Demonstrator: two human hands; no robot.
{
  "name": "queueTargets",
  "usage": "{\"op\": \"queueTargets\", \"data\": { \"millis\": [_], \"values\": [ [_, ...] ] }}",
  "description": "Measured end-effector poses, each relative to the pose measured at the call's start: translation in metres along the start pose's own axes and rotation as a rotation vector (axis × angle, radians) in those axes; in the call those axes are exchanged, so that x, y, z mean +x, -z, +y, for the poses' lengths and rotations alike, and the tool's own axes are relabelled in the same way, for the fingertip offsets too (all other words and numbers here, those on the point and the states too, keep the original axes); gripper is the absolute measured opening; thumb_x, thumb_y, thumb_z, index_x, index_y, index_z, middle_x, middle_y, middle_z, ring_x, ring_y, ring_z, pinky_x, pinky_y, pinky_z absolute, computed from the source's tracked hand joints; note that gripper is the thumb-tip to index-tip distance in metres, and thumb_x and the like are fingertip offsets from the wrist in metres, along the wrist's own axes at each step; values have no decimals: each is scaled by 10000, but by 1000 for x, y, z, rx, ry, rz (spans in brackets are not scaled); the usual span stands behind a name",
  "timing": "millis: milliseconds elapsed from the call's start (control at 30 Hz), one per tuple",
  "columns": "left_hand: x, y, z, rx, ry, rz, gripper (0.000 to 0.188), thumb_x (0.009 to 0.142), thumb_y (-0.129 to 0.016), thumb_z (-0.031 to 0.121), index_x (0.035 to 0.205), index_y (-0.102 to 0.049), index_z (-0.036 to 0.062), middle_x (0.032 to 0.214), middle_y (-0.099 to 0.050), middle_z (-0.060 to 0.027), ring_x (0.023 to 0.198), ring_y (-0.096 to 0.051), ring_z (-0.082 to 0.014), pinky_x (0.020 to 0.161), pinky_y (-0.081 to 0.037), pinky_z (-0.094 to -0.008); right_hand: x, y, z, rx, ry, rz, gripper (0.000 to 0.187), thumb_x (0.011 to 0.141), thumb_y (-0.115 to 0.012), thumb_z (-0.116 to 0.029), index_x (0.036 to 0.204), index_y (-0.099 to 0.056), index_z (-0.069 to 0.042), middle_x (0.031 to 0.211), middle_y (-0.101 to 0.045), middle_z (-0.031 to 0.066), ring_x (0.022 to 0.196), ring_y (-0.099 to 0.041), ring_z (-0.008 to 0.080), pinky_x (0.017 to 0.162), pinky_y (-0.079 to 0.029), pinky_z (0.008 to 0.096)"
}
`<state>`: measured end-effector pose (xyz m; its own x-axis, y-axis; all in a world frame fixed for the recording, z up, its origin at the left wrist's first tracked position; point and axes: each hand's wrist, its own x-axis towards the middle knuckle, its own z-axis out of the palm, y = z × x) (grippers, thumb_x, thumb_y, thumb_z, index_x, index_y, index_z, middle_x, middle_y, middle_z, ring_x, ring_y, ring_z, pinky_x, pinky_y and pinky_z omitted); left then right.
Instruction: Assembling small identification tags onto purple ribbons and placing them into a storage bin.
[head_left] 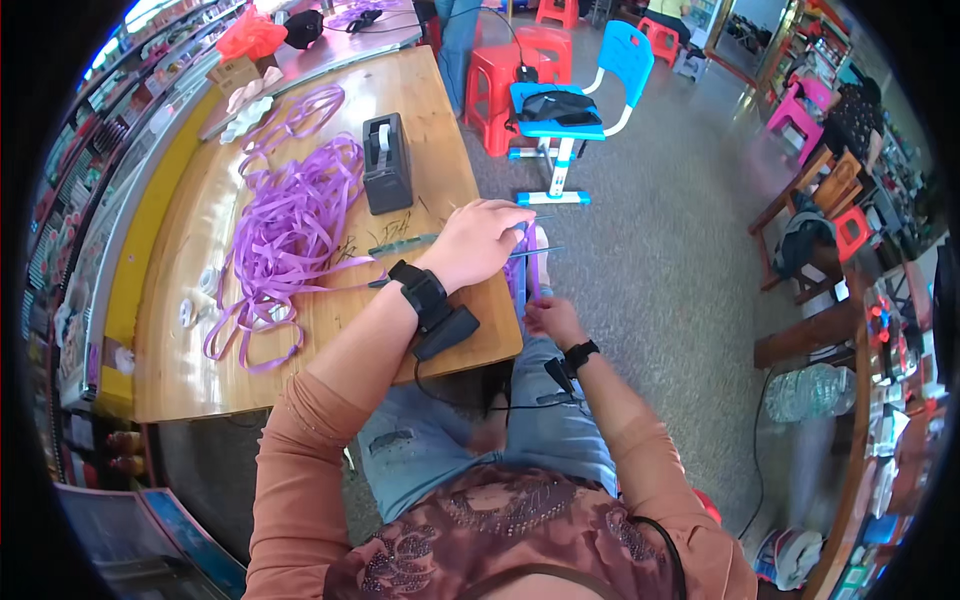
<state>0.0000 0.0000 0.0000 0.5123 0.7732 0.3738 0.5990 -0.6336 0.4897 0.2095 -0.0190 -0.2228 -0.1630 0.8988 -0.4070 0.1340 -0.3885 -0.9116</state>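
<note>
My left hand [485, 243] is at the table's right edge, fingers curled down around a purple ribbon [533, 262]. Thin dark rods stick out past its fingertips; what they belong to is partly hidden. Lower and to the right, above my knee, my right hand [557, 320] pinches the lower end of the ribbon. A big tangled heap of purple ribbon [298, 215] lies on the wooden table [425, 110], and one strand trails toward my left wrist. A narrow greenish strip [402, 245] lies beside that wrist.
A black tape dispenser [386, 165] stands beyond my left hand. Small white rolls [188, 312] sit at the table's left side. Past the table are a blue chair [560, 110] with a black bag on it and red stools [490, 95]. Shelves line both sides.
</note>
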Motion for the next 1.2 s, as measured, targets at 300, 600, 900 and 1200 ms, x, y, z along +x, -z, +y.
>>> {"op": "queueTargets", "data": {
  "millis": [300,600,900,1200],
  "values": [
    [-2,1,2,-8,-12,1,314,901,-588,110,1208,-635,65,1179,-639,-147,1117,-579,-333,984,-456,-402,-19,-4,28,167,-257,-85,174,893,-640,-132,996,-651,9,812,-699,112,667,-689,199,551,-577,301],
    [0,0,-3,20,-25,-8,315,906,-579,98,1213,-629,51,1181,-636,-150,1126,-574,-329,983,-457,-395,-95,10,9,49,-322,-423,206,907,-684,-202,969,-649,-9,825,-706,91,649,-677,150,590,-569,245],
    [-6,9,16,-21,-57,117,276,885,-611,102,1152,-660,52,1157,-643,-146,1090,-596,-327,956,-478,-390,-199,14,-40,-4,-192,-616,229,879,-722,-265,909,-730,-38,772,-708,32,694,-648,83,627,-501,225],
    [-47,15,90,10,-321,-14,220,773,-704,93,979,-688,18,980,-675,-147,929,-642,-336,833,-523,-408,-239,16,-92,-431,133,-526,314,865,-721,-280,1006,-736,0,969,-732,79,942,-647,117,873,-485,279]
  ]
}}
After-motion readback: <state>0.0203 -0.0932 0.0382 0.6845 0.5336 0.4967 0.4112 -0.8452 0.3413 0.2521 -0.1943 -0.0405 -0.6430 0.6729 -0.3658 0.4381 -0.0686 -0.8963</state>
